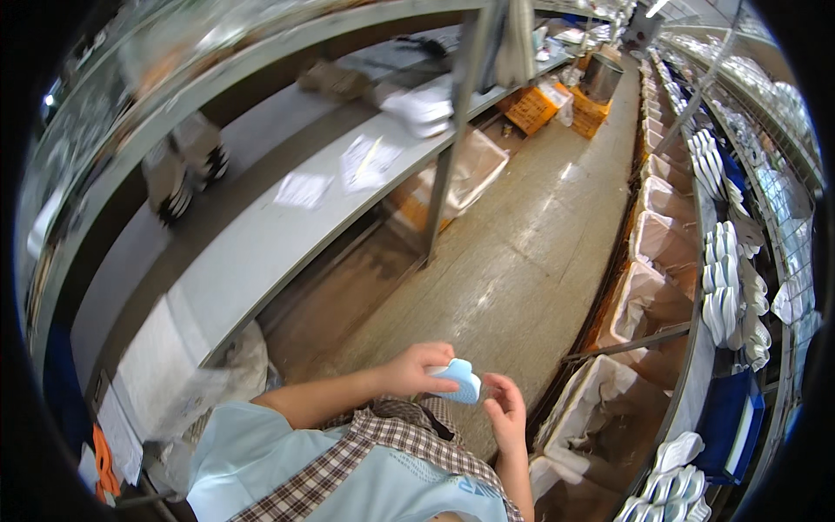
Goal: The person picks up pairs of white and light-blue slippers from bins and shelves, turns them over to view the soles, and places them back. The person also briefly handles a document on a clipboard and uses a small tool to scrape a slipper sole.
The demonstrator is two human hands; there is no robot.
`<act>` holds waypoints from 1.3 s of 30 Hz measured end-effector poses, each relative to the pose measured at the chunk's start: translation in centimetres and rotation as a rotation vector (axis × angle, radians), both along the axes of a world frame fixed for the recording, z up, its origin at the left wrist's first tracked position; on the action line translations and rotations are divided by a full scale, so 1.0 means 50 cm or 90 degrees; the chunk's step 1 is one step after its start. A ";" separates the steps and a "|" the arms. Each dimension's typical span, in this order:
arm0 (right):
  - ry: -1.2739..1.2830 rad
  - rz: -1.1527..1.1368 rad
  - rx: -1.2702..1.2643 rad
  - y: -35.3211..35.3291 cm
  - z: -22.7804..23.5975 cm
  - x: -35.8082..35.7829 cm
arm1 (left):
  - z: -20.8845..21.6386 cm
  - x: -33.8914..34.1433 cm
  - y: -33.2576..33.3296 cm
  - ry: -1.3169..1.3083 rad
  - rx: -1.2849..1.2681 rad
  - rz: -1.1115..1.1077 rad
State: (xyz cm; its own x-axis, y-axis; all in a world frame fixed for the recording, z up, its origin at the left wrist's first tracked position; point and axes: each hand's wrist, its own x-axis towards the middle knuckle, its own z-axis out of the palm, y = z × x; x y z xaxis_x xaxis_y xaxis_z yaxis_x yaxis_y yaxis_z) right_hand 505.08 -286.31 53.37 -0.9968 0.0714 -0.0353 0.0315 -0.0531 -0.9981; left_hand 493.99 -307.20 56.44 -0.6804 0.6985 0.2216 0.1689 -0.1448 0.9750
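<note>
My left hand [419, 369] is closed on a light blue piece [463, 383] in front of my body. It is small and rounded with a dotted face, a little like part of a shoe sole; its exact kind is not clear. Just to the right of it, my right hand [506, 407] is raised with bent fingers apart and nothing visible in them. A narrow gap seems to separate those fingers from the blue piece.
On my left runs a long grey shelf [235, 252] with paper sheets [372, 162] and shoes [170, 187]. Lined bins [600, 383] and racks of white soles [722, 261] flank the right side. Orange crates [532, 109] stand farther along the aisle floor [513, 235].
</note>
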 end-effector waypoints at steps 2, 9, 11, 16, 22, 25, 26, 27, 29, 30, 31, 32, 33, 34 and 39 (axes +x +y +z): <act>0.053 0.045 0.085 0.076 0.020 -0.085 | 0.024 -0.078 0.084 0.012 -0.043 -0.014; -0.032 0.118 0.116 0.299 0.047 -0.377 | 0.056 -0.355 0.329 0.035 -0.030 -0.020; -0.003 0.127 0.136 0.362 0.025 -0.464 | 0.041 -0.443 0.384 0.053 -0.007 -0.005; 0.061 0.150 0.195 0.514 -0.011 -0.724 | 0.000 -0.700 0.530 0.130 -0.017 0.002; 0.000 0.116 0.238 0.722 0.059 -1.044 | 0.032 -1.036 0.743 0.040 0.021 -0.016; 0.056 0.034 0.065 0.839 0.068 -1.172 | 0.049 -1.180 0.865 -0.048 0.062 -0.033; 0.051 -0.006 0.038 0.887 0.064 -1.209 | 0.049 -1.235 0.903 -0.029 0.056 -0.053; 0.036 -0.070 -0.003 0.933 0.054 -1.242 | 0.045 -1.287 0.940 -0.026 0.058 -0.061; -0.010 -0.194 -0.005 1.028 0.017 -1.315 | 0.026 -1.383 1.014 -0.018 0.066 -0.076; -0.048 -0.253 -0.036 1.077 -0.005 -1.353 | 0.014 -1.434 1.053 -0.012 0.057 -0.062; -0.101 -0.315 -0.070 1.131 -0.025 -1.394 | 0.001 -1.480 1.092 -0.003 0.051 -0.046; -0.076 -0.327 -0.108 1.188 -0.044 -1.435 | -0.010 -1.518 1.128 0.010 0.041 -0.025; -0.069 -0.340 -0.128 1.245 -0.060 -1.481 | -0.019 -1.553 1.165 -0.034 0.038 -0.010; -0.078 -0.335 -0.124 1.305 -0.066 -1.530 | -0.021 -1.596 1.204 -0.062 0.035 0.011; -0.088 -0.304 -0.072 1.537 -0.030 -1.872 | 0.038 -1.821 1.340 -0.147 0.013 0.084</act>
